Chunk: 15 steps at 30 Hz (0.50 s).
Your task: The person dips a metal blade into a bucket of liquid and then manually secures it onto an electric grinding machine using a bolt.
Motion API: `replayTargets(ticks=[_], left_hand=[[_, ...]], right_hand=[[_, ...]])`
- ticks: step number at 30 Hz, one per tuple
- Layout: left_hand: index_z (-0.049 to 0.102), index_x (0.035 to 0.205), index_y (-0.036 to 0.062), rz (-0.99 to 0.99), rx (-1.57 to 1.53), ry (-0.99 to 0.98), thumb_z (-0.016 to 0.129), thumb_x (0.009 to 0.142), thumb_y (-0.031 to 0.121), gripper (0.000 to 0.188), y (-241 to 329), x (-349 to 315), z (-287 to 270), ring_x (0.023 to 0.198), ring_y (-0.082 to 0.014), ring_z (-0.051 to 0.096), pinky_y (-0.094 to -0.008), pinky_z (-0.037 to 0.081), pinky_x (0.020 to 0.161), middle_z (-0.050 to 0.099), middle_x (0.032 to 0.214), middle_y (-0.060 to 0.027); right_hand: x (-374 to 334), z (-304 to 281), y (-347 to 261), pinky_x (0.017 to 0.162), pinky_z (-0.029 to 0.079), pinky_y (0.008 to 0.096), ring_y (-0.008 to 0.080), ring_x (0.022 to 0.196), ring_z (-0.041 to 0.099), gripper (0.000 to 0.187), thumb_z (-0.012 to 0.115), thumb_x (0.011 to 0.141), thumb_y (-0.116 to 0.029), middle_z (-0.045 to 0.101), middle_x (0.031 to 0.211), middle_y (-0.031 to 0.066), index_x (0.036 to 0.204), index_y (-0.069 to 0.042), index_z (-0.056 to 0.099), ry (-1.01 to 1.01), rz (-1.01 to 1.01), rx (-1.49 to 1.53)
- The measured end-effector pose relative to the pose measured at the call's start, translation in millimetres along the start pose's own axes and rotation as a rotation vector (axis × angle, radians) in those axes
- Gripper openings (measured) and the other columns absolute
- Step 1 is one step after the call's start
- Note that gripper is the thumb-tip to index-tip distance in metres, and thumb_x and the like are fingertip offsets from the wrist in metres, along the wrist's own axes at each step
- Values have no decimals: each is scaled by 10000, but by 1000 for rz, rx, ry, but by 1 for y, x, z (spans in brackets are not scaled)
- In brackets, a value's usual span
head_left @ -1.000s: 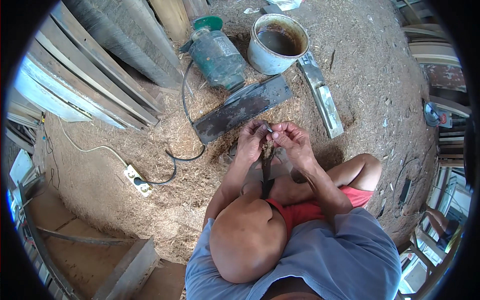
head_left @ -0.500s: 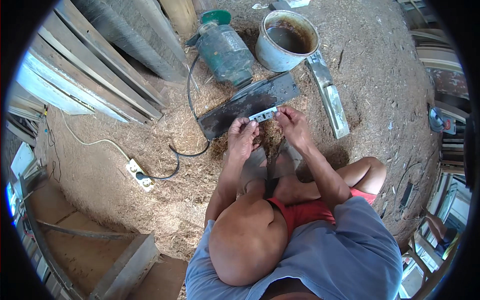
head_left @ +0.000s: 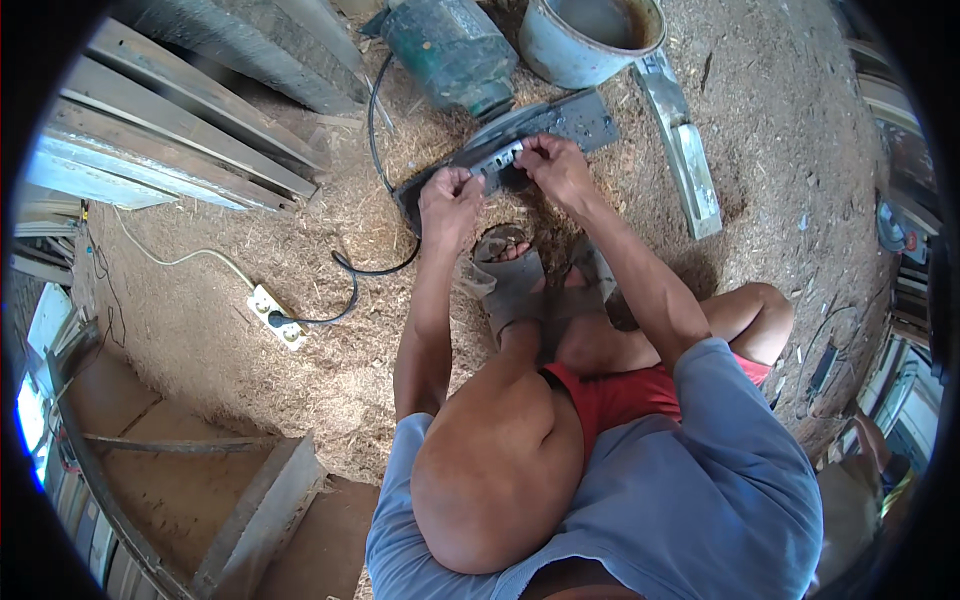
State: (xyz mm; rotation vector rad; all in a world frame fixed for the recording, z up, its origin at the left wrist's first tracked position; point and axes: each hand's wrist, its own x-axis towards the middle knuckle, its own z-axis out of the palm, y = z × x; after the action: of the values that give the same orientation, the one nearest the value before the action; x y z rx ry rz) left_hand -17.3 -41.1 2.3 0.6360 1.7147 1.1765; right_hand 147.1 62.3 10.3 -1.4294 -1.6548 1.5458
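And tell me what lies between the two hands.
A pale slotted strip spans the gap from left hand to right hand, an end pinched in each, with a dark slab behind it in the head view.

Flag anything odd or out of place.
The power strip looks out of place: it lies on the ground among loose wood shavings, with a black plug pushed in. The bucket also looks soiled, its inside stained brown.

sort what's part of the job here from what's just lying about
Likely part of the job:
slotted metal strip, pinched between left hand and right hand
dark plate behind it

Apparently just lying about, untouched:
bucket
long narrow block
boards at left
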Motion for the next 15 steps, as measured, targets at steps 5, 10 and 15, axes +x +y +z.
replayTargets(ticks=[5, 10, 15], left_hand=[[551, 914, -10, 72, 27, 78, 672, 878, 38, 135, -7, 14, 0, 577, -69, 522, -205, 442, 517, 583, 758, -13], [586, 965, -12, 24, -19, 114, 678, 885, 70, 148, 2, 9, -2, 628, -81, 599, -197, 477, 542, 636, 813, -38], [582, 968, -10, -6, -43, 137, 680, 881, 70, 153, 5, 6, -6, 658, -102, 638, -222, 495, 537, 642, 823, -48]], right_hand=[[16, 6, 7, 697, 498, 331, 182, 707, 648, 177, 677, 801, -139, 701, 755, 122, 902, 4, 694, -14, 50, -3], [22, 12, 1, 629, 487, 290, 129, 652, 622, 148, 657, 850, -136, 701, 751, 79, 874, 9, 678, -46, 97, 0], [19, 18, -17, 545, 452, 222, 63, 597, 566, 140, 647, 905, -111, 697, 785, 53, 866, 24, 647, -71, 196, 101]])
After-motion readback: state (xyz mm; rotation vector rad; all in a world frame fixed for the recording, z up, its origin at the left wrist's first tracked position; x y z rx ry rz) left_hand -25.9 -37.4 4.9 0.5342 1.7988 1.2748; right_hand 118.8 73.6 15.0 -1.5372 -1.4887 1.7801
